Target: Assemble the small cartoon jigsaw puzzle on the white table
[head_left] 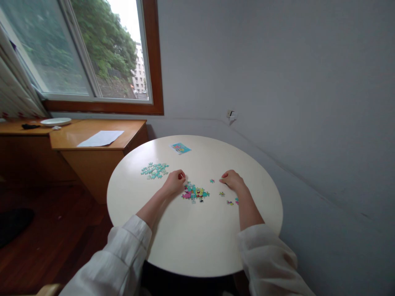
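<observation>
A partly joined jigsaw puzzle (194, 193) with a yellow cartoon figure and pink and teal areas lies mid-table. Just beyond its upper left edge is my left hand (175, 181), fingers curled closed; whatever they pinch is too small to name. My right hand (233, 181) rests to the right of the puzzle, fingertips pressed together low over the table, their contents hidden. Left of those fingertips lies a loose puzzle piece (212, 181). Another puzzle piece (221, 193) and a yellow-purple piece (230, 202) lie nearer me, and a pink-teal piece is partly covered by my right forearm.
Several loose teal puzzle pieces (154, 170) are spread on the left of the round white table (197, 242). A picture card (180, 148) lies toward the back. Beyond, a wooden desk (132, 133) bears a paper sheet (101, 138) and a white plate (56, 121).
</observation>
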Demonstrator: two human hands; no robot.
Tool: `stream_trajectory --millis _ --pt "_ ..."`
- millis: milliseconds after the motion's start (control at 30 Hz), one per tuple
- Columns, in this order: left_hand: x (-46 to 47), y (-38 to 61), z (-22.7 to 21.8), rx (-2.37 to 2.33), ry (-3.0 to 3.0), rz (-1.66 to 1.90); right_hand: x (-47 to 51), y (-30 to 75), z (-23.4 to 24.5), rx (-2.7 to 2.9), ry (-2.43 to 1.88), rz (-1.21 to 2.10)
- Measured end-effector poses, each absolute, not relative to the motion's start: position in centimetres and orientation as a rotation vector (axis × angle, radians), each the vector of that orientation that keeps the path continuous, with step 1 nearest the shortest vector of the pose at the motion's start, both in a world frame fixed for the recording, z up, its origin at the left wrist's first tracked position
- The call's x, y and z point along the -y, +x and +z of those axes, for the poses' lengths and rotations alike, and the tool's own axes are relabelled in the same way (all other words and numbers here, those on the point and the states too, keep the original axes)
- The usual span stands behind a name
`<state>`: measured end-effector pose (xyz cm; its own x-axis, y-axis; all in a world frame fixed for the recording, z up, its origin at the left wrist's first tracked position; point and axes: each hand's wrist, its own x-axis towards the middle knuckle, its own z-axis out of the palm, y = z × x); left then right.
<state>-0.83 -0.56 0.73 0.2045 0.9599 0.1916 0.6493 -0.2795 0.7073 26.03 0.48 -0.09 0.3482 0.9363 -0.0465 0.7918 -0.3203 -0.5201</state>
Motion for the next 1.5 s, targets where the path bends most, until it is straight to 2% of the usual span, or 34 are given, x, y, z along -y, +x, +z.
stream_trajectory --millis 367,800,1133,1500 --pt "0.5 -0.8 0.9 -1.491 2.003 0.852 -1.6 25.2 -1.0 1.226 -1.742 0.551" --pt "-0.1 -0.9 -0.1 -1.461 2.003 0.94 -0.5 18.7 0.2 1.113 -1.165 1.052" --pt "-0.3 -0.5 -0.3 -1.247 1.975 1.037 0.9 16.3 0.5 1.243 -1.075 1.245" --pt "-0.5 -0.2 -0.7 -1.075 1.884 1.037 0.9 16.0 0.1 1.298 -1.077 1.271"
